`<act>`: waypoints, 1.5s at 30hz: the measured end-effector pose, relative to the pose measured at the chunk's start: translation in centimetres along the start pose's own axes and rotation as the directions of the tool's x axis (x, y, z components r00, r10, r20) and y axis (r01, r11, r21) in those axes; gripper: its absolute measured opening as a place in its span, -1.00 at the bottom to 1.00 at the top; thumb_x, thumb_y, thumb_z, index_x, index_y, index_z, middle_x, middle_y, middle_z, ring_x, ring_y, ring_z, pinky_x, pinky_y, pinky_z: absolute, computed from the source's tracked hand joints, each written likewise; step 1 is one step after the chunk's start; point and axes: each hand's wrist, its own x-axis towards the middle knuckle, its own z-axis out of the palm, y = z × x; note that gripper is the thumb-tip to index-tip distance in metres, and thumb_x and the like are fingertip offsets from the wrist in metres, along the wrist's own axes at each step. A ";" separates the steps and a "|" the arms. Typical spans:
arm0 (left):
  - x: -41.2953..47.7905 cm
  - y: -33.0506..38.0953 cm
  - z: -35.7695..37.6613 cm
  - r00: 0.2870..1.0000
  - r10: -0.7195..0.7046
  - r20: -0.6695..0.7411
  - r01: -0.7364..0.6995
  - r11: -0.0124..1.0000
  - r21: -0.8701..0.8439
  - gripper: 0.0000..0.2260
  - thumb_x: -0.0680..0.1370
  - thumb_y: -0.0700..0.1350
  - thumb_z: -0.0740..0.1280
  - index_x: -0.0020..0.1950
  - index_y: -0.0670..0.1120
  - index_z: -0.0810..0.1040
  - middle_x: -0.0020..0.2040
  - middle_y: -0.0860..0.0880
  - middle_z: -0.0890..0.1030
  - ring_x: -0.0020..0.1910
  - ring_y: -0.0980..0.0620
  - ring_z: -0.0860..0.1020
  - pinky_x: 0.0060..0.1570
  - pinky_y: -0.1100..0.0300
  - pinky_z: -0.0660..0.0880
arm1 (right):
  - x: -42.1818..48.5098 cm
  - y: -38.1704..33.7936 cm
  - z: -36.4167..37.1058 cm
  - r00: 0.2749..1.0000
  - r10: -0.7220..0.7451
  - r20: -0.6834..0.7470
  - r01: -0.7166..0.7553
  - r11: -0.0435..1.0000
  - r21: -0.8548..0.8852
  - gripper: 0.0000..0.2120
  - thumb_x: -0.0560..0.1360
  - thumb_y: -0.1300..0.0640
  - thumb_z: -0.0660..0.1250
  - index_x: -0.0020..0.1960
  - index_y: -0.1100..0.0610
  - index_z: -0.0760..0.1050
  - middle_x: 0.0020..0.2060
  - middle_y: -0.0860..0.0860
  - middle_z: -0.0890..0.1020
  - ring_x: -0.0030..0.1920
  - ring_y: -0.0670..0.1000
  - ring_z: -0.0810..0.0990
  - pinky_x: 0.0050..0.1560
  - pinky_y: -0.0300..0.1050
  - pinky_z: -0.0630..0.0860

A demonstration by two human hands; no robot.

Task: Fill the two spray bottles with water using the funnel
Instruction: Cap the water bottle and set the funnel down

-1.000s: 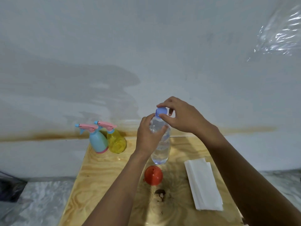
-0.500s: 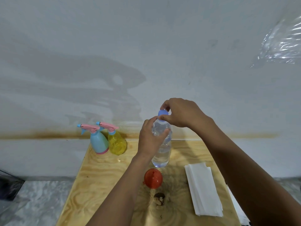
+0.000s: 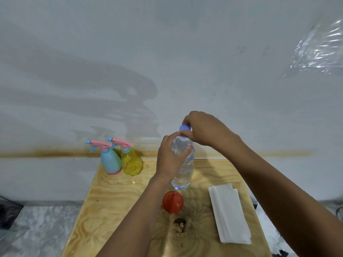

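On a plywood desk (image 3: 115, 201) by a white wall (image 3: 167, 52), the left hand (image 3: 169, 158) grips the one water bottle (image 3: 182, 175), the right hand (image 3: 206, 128) pinches its seemingly seated cap (image 3: 185, 127), one funnel (image 3: 173, 202) lies just in front, and two sprayers stand back-left, the blue spray bottle (image 3: 110, 160) touching the yellow spray bottle (image 3: 131, 162).

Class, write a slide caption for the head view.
Left hand holds the water bottle, right hand grips its cap; funnel, blue spray bottle and yellow spray bottle untouched.

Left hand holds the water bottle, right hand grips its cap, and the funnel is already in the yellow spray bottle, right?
No: the head view shows the funnel lying on the table, not in the yellow spray bottle. The rest holds.
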 end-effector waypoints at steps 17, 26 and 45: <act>-0.2 0.0 -0.1 1.000 -0.004 0.001 0.004 0.999 -0.035 -0.51 0.43 0.01 0.54 0.33 0.08 0.50 0.10 0.12 0.49 0.03 0.29 0.47 -0.08 0.55 0.35 | -0.6 2.0 0.7 0.998 0.049 -0.051 -0.039 0.983 0.178 -0.65 0.45 -0.26 0.37 0.08 -0.04 0.54 -0.04 -0.19 0.58 -0.09 -0.12 0.53 -0.15 -0.18 0.38; 0.0 -0.1 -0.1 1.000 0.000 0.004 0.000 0.999 -0.032 -0.47 0.43 0.04 0.53 0.37 0.05 0.49 0.12 0.11 0.50 0.06 0.17 0.48 -0.05 0.46 0.37 | -0.9 2.8 1.7 0.995 -0.078 -0.065 0.099 0.894 0.437 -0.65 0.55 -0.05 0.36 0.31 -0.03 0.52 0.20 -0.17 0.59 0.16 -0.16 0.53 0.29 -0.08 0.44; 0.0 -0.4 -0.1 1.000 -0.024 0.000 0.024 0.998 -0.064 -0.49 0.43 0.05 0.54 0.34 0.08 0.51 0.10 0.12 0.49 0.08 0.18 0.48 -0.05 0.46 0.38 | -0.6 2.7 3.6 0.993 0.025 -0.119 0.038 0.866 0.499 -0.75 0.47 -0.16 0.41 0.04 -0.03 0.61 -0.05 -0.17 0.59 -0.05 -0.18 0.49 -0.03 -0.25 0.38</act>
